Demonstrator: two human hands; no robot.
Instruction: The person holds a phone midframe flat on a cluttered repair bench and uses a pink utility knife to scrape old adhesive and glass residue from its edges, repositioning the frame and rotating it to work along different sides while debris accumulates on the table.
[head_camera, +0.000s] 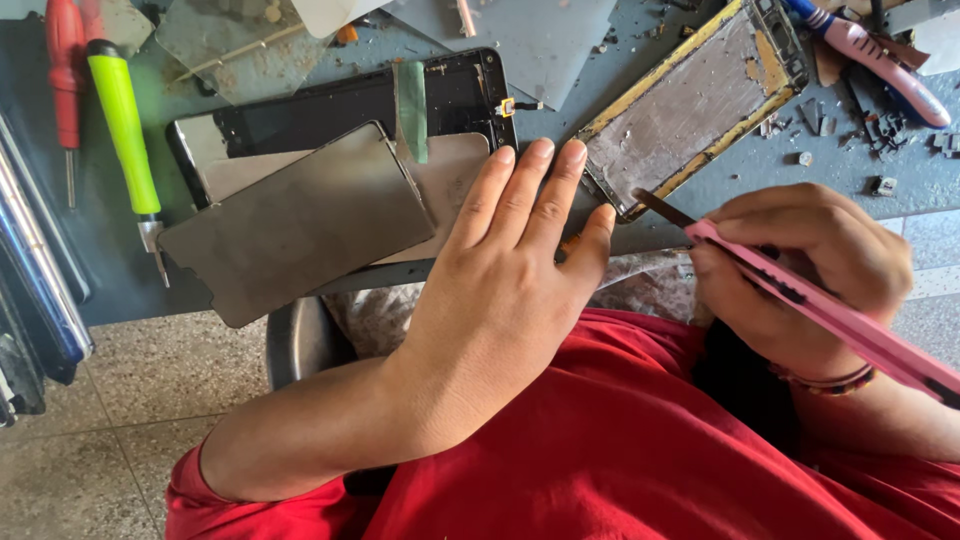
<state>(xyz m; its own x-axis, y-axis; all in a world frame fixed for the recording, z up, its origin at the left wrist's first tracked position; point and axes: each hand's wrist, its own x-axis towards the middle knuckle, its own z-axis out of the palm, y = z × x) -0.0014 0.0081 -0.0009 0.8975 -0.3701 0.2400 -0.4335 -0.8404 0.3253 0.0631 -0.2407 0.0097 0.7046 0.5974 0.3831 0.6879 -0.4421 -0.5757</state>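
The right hand (800, 275) hides the middle of the pink utility knife (830, 315), whose tail end the picture's right edge cuts off. Beyond the knife's blade, the scattered small parts (880, 130) on the bench (560, 130) are too small to tell apart.

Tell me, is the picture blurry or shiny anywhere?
In the head view, it is mostly sharp in bright, even light; the grey metal plate shows soft glare; the pink utility knife in the right hand blurs slightly toward the frame's edge; the left hand casts only a faint shadow.

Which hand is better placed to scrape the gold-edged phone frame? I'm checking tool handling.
Right: the right hand grips the pink utility knife, blade at the phone frame. The left hand lies flat, empty.
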